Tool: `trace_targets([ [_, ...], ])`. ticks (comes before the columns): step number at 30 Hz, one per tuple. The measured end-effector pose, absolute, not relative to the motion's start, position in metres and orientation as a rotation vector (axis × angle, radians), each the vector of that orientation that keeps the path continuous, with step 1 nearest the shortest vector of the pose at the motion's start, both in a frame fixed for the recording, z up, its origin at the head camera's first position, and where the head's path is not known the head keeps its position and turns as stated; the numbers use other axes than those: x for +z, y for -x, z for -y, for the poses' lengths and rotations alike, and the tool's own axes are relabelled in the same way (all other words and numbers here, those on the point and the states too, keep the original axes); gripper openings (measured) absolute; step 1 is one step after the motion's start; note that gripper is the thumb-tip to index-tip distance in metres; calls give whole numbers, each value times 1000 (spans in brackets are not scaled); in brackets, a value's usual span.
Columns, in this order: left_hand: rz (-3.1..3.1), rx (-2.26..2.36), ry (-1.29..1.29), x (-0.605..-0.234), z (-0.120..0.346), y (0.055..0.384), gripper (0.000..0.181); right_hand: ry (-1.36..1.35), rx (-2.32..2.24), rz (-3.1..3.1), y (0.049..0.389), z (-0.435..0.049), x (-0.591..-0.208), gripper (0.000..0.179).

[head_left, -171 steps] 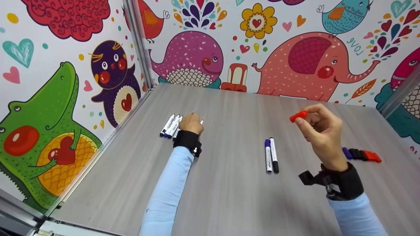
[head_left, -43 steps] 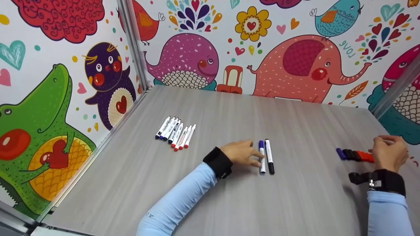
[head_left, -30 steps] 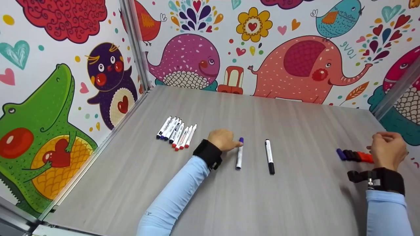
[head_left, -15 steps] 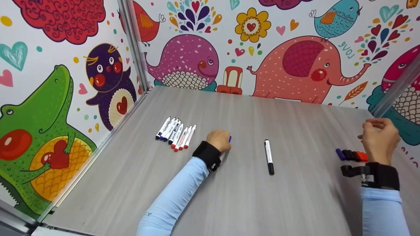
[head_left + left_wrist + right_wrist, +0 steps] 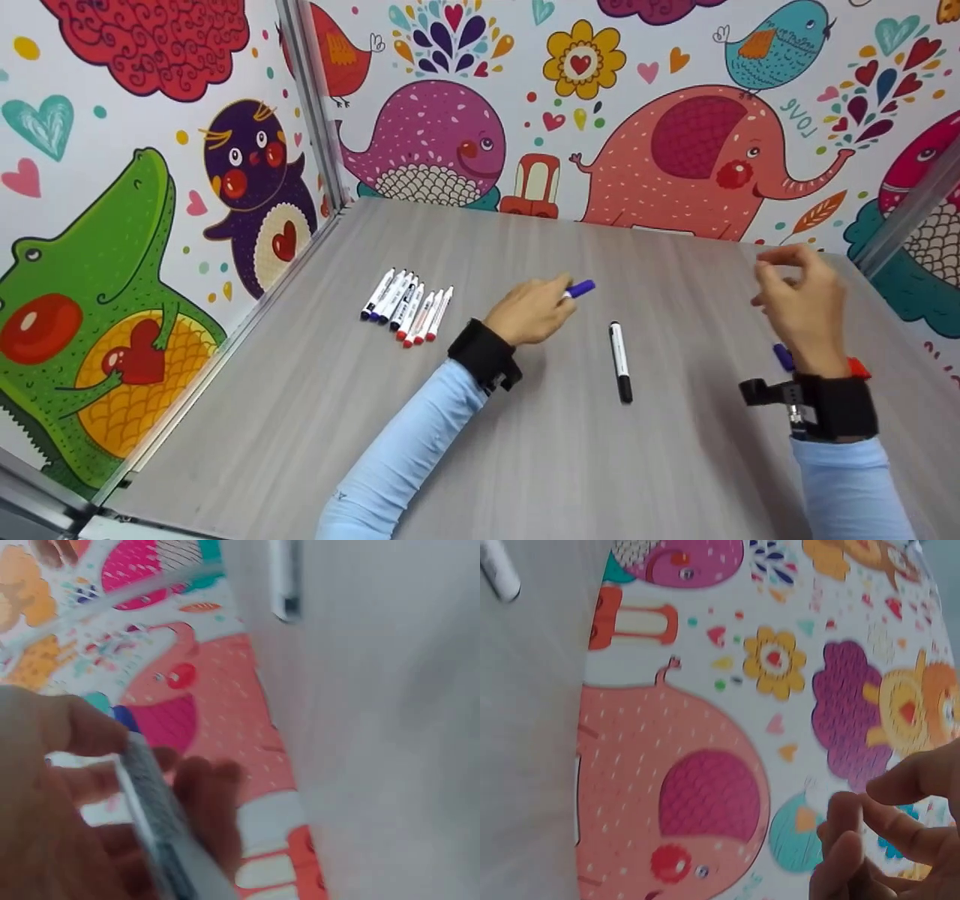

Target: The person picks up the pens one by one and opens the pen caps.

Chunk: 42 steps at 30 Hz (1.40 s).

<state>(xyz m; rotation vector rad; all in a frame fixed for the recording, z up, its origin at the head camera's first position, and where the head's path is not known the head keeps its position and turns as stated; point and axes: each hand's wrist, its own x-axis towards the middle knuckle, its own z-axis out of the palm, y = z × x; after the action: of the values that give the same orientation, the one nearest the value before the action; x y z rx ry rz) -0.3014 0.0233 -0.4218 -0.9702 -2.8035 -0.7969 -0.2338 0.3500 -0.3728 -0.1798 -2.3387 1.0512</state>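
My left hand [image 5: 529,311] grips a whiteboard marker [image 5: 580,289] with a purple-blue cap, lifted over the table; the capped end points away to the right. In the left wrist view its white printed barrel [image 5: 161,814] lies between thumb and fingers. Nothing is held by my right hand [image 5: 810,315], raised over the right side with fingers loosely bent. Beneath it, partly hidden by hand and wristband, is a row of loose caps, with a purple cap [image 5: 783,356] and a red cap [image 5: 859,367] showing. A black-capped marker [image 5: 620,360] lies alone between the hands.
Several uncapped white markers [image 5: 405,307] lie side by side at the left of the grey table [image 5: 555,450], their coloured ends toward me. Walls with cartoon animals [image 5: 442,142] close off the back and left, joined by a metal corner post [image 5: 311,112].
My left hand slid the purple-capped marker left, away from the black-capped one, then picked it up and moved right with it. My right hand rose from the cap row and moved left.
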Motion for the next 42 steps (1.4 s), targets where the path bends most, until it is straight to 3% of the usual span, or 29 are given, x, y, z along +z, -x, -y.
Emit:
trace_targets([
  [7,2555,-766,1160,-406,-39,275,17,-240,1043,2390,229,-293,-378,21],
  [14,2337,-609,1223,-401,-50,258,17,-464,1401,2431,222,-259,-383,23],
  [20,2255,-544,1178,-403,-55,249,28,-505,1603,2395,220,-249,-386,34],
  [27,2213,-493,1102,-403,-59,246,26,-417,1885,2215,216,-232,-389,50],
  [42,2235,-514,1099,-406,-64,242,29,-399,1866,1990,209,-215,-396,52],
])
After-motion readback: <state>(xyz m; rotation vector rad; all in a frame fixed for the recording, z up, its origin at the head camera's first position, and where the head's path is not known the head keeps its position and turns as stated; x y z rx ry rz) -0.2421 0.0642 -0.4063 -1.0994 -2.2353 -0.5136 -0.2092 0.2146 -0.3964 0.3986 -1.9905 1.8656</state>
